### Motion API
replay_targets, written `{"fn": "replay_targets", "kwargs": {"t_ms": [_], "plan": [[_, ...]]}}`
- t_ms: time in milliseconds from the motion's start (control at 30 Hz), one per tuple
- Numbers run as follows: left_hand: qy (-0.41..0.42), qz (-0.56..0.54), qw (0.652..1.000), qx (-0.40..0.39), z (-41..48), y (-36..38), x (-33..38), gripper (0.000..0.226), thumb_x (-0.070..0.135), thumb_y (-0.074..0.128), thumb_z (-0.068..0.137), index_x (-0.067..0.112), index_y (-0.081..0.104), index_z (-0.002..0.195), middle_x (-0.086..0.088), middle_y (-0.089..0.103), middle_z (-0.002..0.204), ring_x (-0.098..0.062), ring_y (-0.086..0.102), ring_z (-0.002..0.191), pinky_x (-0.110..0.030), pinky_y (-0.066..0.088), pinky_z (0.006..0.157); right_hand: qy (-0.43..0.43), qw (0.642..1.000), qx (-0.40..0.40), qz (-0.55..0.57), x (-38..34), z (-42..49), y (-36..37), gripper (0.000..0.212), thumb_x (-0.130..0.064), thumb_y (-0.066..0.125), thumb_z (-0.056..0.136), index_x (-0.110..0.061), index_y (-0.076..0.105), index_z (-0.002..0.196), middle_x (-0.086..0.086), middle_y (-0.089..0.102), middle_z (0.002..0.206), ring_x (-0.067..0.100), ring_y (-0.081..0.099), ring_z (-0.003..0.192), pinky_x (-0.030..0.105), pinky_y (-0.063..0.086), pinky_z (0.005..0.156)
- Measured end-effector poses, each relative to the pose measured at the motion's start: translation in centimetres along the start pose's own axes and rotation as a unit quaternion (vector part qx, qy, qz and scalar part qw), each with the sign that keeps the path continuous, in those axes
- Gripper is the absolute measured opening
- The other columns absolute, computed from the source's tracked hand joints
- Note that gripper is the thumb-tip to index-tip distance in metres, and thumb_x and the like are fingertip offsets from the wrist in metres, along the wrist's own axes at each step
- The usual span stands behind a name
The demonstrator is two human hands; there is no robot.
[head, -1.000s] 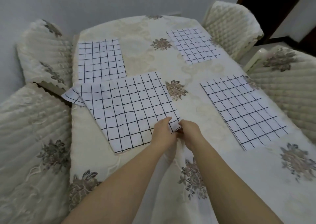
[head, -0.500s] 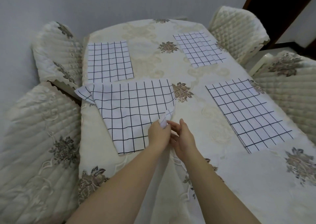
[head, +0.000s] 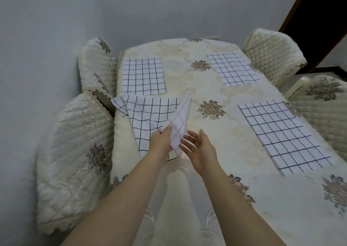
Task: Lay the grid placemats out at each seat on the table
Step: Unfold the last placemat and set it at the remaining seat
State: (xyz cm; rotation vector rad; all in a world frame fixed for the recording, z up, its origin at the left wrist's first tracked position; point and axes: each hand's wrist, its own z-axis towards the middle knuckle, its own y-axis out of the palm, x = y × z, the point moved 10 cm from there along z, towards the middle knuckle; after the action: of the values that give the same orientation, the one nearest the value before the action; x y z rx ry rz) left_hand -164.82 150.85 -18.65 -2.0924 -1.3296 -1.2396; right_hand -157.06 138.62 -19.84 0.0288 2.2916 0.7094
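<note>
Left hand [head: 161, 142]: fingers curled on the near right corner of the near-left placemat [head: 150, 114], holding it up off the surface. The corner is turned back so the paler underside faces the camera.

Right hand [head: 199, 148]: holds nothing. Palm is turned toward the raised corner, fingers straight and spread, just beside the cloth. Whether the fingertips touch it cannot be told.

Near-left placemat: partly flat and skewed to the edge of the cloth-covered table [head: 216, 189]. Its far left corner hangs over the table's left side, toward the gap between the two left chairs [head: 75, 152].

Other three grid mats lie flat and roughly square to their seats: far-left placemat [head: 143, 76], far-right placemat [head: 232, 69], near-right placemat [head: 281, 135].

Judgement: last mat of four, now being repositioned. The next move calls for taking a second corner with the free hand, then turning the mat so its edges run parallel to the table edge. It must come inboard enough that no corner overhangs, then be smoothed flat without dragging the tablecloth.
</note>
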Motion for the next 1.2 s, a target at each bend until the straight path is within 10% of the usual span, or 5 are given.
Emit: {"fn": "replay_targets", "kwargs": {"t_ms": [233, 467, 867, 1067, 1200], "plan": [[-0.022, -0.179, 0.983, -0.026, -1.7, -3.2, 2.5, 0.032, 0.021, 0.051, 0.098, 0.004, 0.052, 0.124, -0.015, 0.061, 0.123, -0.032, 0.06, 0.111, -0.047, 0.056, 0.073, 0.224, 0.967, -0.011, -0.121, 8.2, -4.6, 1.6, 0.066, -0.056, 0.044, 0.094, 0.009, 0.053, 0.104, 0.025, 0.065, 0.096, 0.033, 0.07, 0.076, 0.04, 0.058, 0.06], [-0.002, -0.228, 0.973, -0.042, -3.9, -7.1, 4.4, 0.03, 0.024, 0.042, 0.101, 0.01, 0.053, 0.125, -0.012, 0.064, 0.116, -0.029, 0.062, 0.103, -0.046, 0.054, 0.075, 0.23, 0.95, -0.025, 0.208, 12.5, -3.3, 7.2, 0.043, -0.024, 0.055, 0.096, 0.007, 0.05, 0.125, 0.024, 0.063, 0.101, 0.032, 0.072, 0.074, 0.042, 0.056, 0.087], [0.049, -0.273, 0.961, 0.026, -6.2, -17.7, 4.6, 0.04, 0.029, 0.037, 0.102, 0.012, 0.048, 0.137, -0.009, 0.065, 0.111, -0.026, 0.063, 0.098, -0.047, 0.05, 0.086, 0.223, 0.944, 0.046, 0.241, 16.7, -4.0, 7.6, 0.036, -0.003, 0.048, 0.097, 0.001, 0.05, 0.132, 0.014, 0.054, 0.137, 0.022, 0.051, 0.129, 0.03, 0.038, 0.11], [0.052, -0.301, 0.951, 0.047, -7.7, -21.3, 3.8, 0.039, 0.031, 0.038, 0.102, 0.01, 0.05, 0.133, -0.013, 0.064, 0.115, -0.027, 0.063, 0.1, -0.047, 0.056, 0.079, 0.223, 0.934, 0.035, 0.275, 17.5, -3.0, 7.3, 0.015, -0.005, 0.05, 0.096, -0.004, 0.06, 0.108, 0.012, 0.072, 0.064, 0.019, 0.073, 0.08, 0.026, 0.055, 0.082], [0.071, -0.311, 0.946, 0.061, -8.6, -24.0, 3.7, 0.035, 0.031, 0.038, 0.101, 0.009, 0.054, 0.124, -0.012, 0.067, 0.112, -0.027, 0.065, 0.1, -0.048, 0.056, 0.08, 0.219, 0.936, 0.044, 0.271, 17.7, -1.5, 6.8, 0.012, -0.006, 0.05, 0.096, -0.002, 0.061, 0.093, 0.01, 0.068, 0.052, 0.011, 0.061, 0.094, 0.026, 0.041, 0.106]]}}
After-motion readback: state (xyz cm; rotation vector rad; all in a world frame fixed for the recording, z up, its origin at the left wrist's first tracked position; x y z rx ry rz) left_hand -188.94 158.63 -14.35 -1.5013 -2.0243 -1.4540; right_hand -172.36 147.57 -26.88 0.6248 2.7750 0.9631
